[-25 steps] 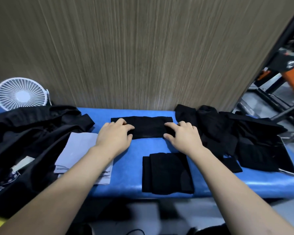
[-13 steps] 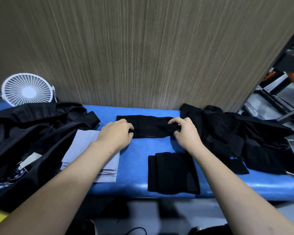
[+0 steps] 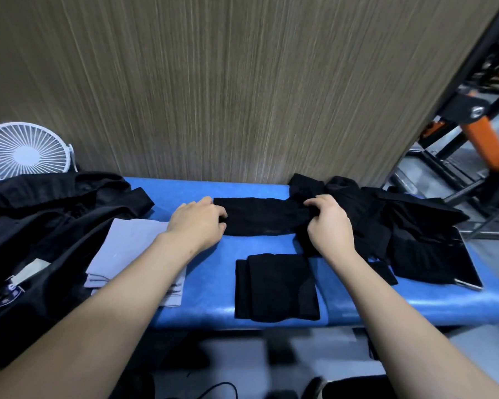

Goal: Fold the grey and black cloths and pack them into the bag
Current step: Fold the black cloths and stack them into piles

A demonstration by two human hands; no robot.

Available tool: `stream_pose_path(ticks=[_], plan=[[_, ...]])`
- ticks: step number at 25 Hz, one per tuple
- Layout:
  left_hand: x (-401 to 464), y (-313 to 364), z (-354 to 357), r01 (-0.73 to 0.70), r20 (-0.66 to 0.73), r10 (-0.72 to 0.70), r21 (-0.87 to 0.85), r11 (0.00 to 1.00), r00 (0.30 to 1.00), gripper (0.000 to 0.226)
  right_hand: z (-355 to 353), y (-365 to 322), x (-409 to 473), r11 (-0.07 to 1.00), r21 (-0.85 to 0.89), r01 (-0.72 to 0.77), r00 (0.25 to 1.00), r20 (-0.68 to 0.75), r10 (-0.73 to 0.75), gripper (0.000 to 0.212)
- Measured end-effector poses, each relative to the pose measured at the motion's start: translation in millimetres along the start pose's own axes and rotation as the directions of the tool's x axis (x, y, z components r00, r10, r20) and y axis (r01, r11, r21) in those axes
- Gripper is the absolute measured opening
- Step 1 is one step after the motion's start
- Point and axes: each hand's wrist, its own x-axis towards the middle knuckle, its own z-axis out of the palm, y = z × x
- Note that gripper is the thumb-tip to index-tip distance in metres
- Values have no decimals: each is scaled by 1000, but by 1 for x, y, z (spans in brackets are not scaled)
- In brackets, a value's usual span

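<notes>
Now the right hand had closed on the right end of the black strip, which lay across the back of the blue bench. Half a second earlier its fingers were only beginning to gather that end, and a second before this moment the hand lay flat on it; here the end stood lifted and bunched in a pinch. The left hand had kept its place at the strip's left end, fingers curled down onto the edge of the cloth; whether it pinched the fabric or merely pressed it could not be told. The strip itself had not moved from its spot.

That change suggested the next fold was starting: the right end was likely to be carried over toward the left, with the left hand acting as anchor.

Nearer the person, a folded black cloth sat at the bench's front edge, apparently finished. A folded grey cloth lay just left of it, partly under the left forearm. A heap of black cloths waited at the right, unfolded. The black bag sprawled on the left, open and well apart from the strip. Packing still lay some way off.
</notes>
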Motion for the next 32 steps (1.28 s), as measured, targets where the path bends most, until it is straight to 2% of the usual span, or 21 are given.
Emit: stream_pose_path(ticks=[4,9,14,17,21,23,26,28,30,32], plan=[[0,0,1,12,76,-6,-83,996,997,35,-5,-1,-2,999,41,-21,998,53,19,47],[-3,-3,5,-57,60,67,-159,986,996,38,9,-31,-12,985,122,118,988,87,-130,42],[-3,-12,8,-99,61,109,-149,984,992,41,36,-65,-23,959,139,249,942,195,-273,45],[-5,-14,8,-130,71,137,-97,987,988,40,55,-77,-24,961,122,249,923,270,-273,49],[-6,-15,7,-148,61,158,-141,979,986,31,67,-85,-22,968,68,243,888,386,-250,55],[-7,-15,4,-137,64,147,-149,979,987,28,64,-87,-23,958,116,263,865,412,-287,52],[-9,-15,0,-90,50,102,-199,976,994,14,54,-88,-21,932,348,104,888,389,-244,44],[-11,-14,-2,-75,26,85,-271,960,996,22,51,-79,-13,901,435,10,945,290,-150,29],[-10,-12,0,-99,26,112,-295,950,993,44,51,-62,-2,952,304,43,985,149,-92,22],[-10,-11,3,-119,52,131,-198,973,990,63,50,-44,4,995,93,39,981,186,-56,31]])
